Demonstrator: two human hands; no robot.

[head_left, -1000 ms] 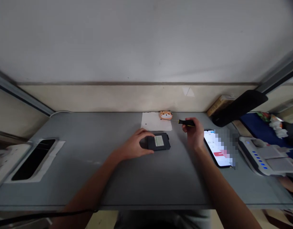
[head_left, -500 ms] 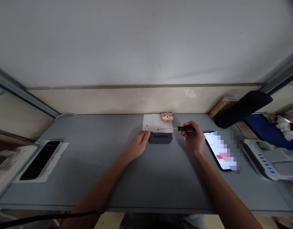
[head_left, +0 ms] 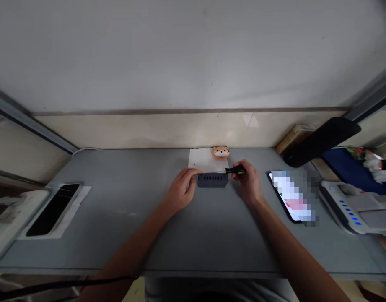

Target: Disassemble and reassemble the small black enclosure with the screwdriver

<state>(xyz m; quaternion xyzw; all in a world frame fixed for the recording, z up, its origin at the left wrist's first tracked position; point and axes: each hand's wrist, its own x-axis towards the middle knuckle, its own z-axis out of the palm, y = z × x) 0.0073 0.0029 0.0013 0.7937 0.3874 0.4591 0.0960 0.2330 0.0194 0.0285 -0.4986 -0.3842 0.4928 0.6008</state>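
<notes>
A dark grey vented box (head_left: 213,180) lies on the grey table, a row of slots along its near side. At its left end is my left hand (head_left: 182,191), fingers curled against the corner and the index fingertip over the top edge. My right hand (head_left: 249,182) grips a screwdriver (head_left: 235,170) by its black and yellow handle. The thin shaft lies almost level, pointing left along the box's far top edge toward my left fingertips. Its tip is hard to make out there. Behind the box is a white paper sheet (head_left: 200,157) with a small dark speck.
An orange animal-faced case (head_left: 221,152) sits on the paper's corner. To the right are a lit phone (head_left: 285,195), a black cylinder (head_left: 321,140), a book (head_left: 295,137) and a white power strip (head_left: 346,209). A dark phone (head_left: 54,209) rests on white paper at left.
My right hand has moved left with the screwdriver, bringing its shaft over the box's far edge. My left hand's fingers have shifted at the box's left corner.
</notes>
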